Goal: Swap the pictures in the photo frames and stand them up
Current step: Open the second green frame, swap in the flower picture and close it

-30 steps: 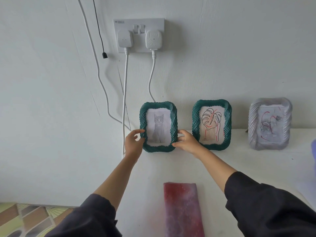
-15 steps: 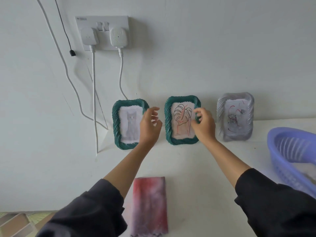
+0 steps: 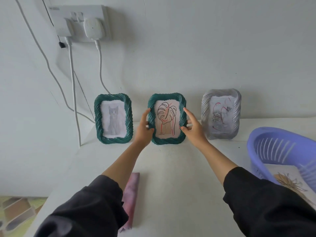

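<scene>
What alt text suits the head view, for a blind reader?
The left hand and the right hand hold the green leaf frame by its sides, upright on the white table. The cat frame stands to its left, the silver frame to its right.

Some fingers (image 3: 188,114) vanish behind the middle frame (image 3: 166,117), basket (image 3: 273,130) runs off the right edge, silver frame (image 3: 221,115) drawing's too blurry.

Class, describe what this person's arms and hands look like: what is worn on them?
The left sleeve and right sleeve are dark, loose fabric ending near the elbows, leaving the forearms bare. The left hand and right hand are bare too: no gloves, rings, watch or bracelet show.
</scene>
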The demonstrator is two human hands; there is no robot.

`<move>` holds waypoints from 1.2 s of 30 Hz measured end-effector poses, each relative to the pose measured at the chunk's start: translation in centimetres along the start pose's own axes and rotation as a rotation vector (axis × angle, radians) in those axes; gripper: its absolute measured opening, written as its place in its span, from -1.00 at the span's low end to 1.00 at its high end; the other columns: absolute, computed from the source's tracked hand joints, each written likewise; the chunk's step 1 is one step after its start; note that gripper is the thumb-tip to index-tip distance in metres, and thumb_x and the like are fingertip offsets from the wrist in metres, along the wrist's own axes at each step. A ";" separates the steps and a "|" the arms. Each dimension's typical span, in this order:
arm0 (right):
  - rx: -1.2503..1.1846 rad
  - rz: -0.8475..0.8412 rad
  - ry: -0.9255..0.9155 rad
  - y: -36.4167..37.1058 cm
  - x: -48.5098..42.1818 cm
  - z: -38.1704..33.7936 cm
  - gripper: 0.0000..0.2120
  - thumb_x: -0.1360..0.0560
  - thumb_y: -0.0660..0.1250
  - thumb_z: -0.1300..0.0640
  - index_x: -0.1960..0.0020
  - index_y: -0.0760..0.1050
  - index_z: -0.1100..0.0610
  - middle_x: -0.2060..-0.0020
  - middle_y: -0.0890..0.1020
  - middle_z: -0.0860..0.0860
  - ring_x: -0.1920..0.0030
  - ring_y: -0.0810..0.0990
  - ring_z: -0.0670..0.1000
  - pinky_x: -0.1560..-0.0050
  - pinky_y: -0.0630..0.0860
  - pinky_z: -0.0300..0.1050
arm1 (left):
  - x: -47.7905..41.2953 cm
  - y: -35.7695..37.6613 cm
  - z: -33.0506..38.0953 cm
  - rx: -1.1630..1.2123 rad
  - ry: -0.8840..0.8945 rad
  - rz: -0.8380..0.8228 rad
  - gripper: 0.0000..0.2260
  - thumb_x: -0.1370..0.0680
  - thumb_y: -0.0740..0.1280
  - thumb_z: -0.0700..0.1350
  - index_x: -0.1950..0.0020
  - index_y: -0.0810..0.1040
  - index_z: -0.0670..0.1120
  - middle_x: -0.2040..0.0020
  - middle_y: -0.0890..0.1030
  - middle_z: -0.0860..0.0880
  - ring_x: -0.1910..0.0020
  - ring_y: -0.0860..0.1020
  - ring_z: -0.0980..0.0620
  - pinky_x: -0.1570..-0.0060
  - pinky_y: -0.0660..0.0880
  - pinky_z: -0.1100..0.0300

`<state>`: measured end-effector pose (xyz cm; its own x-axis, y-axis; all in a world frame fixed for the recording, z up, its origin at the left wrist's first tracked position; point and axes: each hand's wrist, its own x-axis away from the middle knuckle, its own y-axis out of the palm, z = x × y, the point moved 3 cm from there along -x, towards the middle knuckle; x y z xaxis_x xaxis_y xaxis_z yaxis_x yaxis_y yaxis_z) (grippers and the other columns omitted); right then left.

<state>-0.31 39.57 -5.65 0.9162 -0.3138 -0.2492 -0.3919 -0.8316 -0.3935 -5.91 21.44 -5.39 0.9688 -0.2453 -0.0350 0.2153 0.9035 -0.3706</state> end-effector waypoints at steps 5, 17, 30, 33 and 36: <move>-0.073 0.055 -0.034 -1.0 1.6 -0.3 -0.36 -0.46 0.31 0.36 -0.44 0.24 -0.04 0.17 0.45 -0.14 0.27 0.48 -0.10 0.23 0.52 -0.38 | 1.6 0.3 0.6 0.044 0.009 0.054 -0.32 -0.51 0.15 -0.44 -0.47 0.17 0.16 -0.11 0.48 -0.20 -0.07 0.55 -0.23 -0.03 0.56 -0.20; -0.282 0.052 0.018 -5.9 7.2 -5.8 -0.42 -0.35 0.41 0.41 -0.34 0.39 0.22 0.14 0.62 0.06 0.19 0.56 0.00 0.04 0.54 -0.12 | 8.2 1.0 2.5 0.257 -0.187 -0.129 -0.57 -0.55 0.16 -0.31 -0.40 0.33 -0.04 0.10 0.54 -0.08 0.18 0.53 -0.01 0.10 0.50 0.13; 0.513 -0.351 -0.036 -3.7 15.0 -12.6 -0.53 -0.34 0.45 0.25 -0.23 0.44 0.17 0.02 0.62 0.08 0.14 0.54 0.02 0.11 0.49 -0.13 | 13.9 3.6 6.5 0.434 -0.282 -0.180 -0.74 -0.60 0.15 -0.12 -0.29 0.34 0.05 -0.04 0.54 -0.08 0.06 0.57 -0.09 -0.02 0.54 0.02; 0.332 -0.415 0.023 -3.0 15.4 -12.3 -0.63 -0.43 0.41 0.13 -0.20 0.46 0.16 0.09 0.60 0.06 0.23 0.57 0.00 0.18 0.49 -0.19 | 13.9 3.4 5.4 0.460 -0.314 -0.106 -0.81 -0.57 0.11 -0.22 -0.03 0.44 0.03 0.13 0.49 -0.04 0.30 0.48 0.02 0.34 0.40 0.24; 0.252 -0.301 0.017 -4.3 14.9 -11.1 -0.77 -0.48 0.34 0.20 -0.13 0.53 0.18 0.09 0.61 0.08 0.26 0.57 -0.05 0.18 0.46 -0.26 | 13.6 3.0 3.2 0.383 -0.339 -0.027 -0.59 -0.56 0.11 -0.32 -0.40 0.35 -0.10 -0.17 0.52 -0.15 0.14 0.55 -0.07 0.42 0.33 0.26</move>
<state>15.96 33.37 2.16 0.9937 -0.0822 -0.0759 -0.1119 -0.7496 -0.6524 8.35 21.94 -4.06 0.9338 -0.2001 0.2967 0.2090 0.9779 0.0016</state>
